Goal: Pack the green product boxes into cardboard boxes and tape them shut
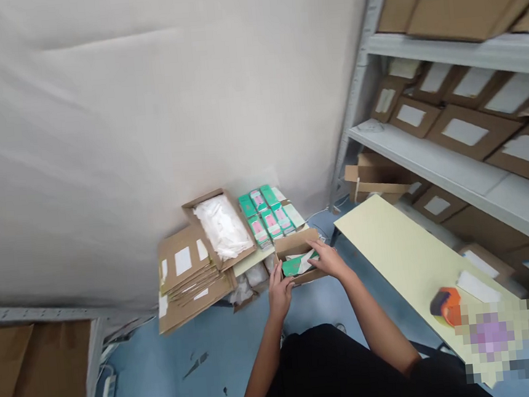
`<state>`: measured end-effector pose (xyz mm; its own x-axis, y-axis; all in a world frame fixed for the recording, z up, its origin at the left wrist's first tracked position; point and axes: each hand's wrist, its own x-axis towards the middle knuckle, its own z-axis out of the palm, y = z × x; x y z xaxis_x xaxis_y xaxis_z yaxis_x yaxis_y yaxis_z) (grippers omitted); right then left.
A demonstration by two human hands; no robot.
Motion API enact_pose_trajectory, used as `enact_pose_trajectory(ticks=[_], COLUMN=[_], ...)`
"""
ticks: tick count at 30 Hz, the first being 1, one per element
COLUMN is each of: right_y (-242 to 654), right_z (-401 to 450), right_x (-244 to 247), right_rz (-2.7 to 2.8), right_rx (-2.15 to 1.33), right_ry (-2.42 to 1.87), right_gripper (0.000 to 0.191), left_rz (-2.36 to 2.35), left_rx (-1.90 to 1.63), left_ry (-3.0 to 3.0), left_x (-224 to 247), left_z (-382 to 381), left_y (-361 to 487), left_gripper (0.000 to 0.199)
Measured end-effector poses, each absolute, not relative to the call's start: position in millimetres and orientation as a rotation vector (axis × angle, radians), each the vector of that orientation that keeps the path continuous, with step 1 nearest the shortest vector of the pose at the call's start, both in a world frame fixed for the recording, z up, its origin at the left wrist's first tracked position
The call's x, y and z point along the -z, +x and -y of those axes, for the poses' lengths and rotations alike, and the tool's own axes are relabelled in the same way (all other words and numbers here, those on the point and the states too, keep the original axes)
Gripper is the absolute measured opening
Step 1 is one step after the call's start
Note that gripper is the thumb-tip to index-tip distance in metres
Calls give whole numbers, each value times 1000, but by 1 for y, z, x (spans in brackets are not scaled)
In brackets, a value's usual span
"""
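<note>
A small open cardboard box [296,241] is in front of me at the near edge of the low table. Inside it lie green packets [291,266] and a white paper piece [306,261]. My left hand [279,293] is closed on the box's left side, its fingertips near the green packets. From the right, my right hand [326,258] grips the box's other side, with fingers over the flap and the thumb by the white paper. Behind the box stand rows of green-and-pink packets [271,221]. Left of them is a cardboard tray [192,206] holding white bags [222,225].
Flattened cardboard [183,280] is stacked at the left. A pale yellow table [389,249] stands to my right, with an orange tape dispenser [450,306]. Metal shelving [456,163] with labelled boxes fills the right side. A power strip [108,392] lies on the blue floor.
</note>
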<state>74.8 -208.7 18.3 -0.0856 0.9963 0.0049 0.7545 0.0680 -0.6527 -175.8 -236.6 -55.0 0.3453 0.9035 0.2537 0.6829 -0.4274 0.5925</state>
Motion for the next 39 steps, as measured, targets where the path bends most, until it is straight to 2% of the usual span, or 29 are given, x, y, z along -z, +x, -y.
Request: enact_pose_trajectory(ticks=[5,10,20,29,34,36,39], right_y=[183,254,346,388,398,400,400], right_z=[264,311,376,371,344,338,339], right_x=[-18,-13,2,9,23,31,47], right_rz=[1640,1410,1019,659,516,453,340], right_rx=[-485,-316,-172,-197,-267,-280,-261], right_ry=[-1775,-1852,-2069,-2289,-2360,-2369,-2373], right_gripper=[56,48,51,57,58,58,60], left_rz=[-1152,-918,-504,-232,-168,-162,-361], left_rx=[-824,-787,-544,-173,78,77,17], left_ry=[2341,2436,2462,2328,2324,2316,2188], left_x=[54,49,70,118,143,154,168], left_z=[238,234,199,128,83,67,48], left_y=[-80,4,141,282,335,338,331], left_gripper=[25,24,25,29,22,36,83])
